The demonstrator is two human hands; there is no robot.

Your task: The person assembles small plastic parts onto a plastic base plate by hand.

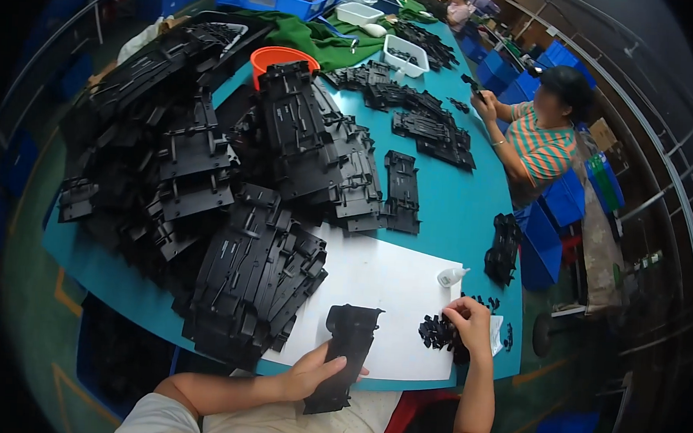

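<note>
My left hand is closed round a flat black plastic chassis plate, tilted near the table's front edge, with the thumb lying across it. My right hand reaches to a heap of small black plastic clips on the right side of a white sheet. Its thumb and fingertips are pinched at the top of the heap; what lies between them is too small to tell. Just beyond that hand, a small white dropper bottle rests on the sheet.
Black chassis plates are piled high on the left. An orange tub, a white bin and a blue crate stand farther back. One assembled chassis lies near the right edge. A co-worker in a striped shirt handles a part across the table.
</note>
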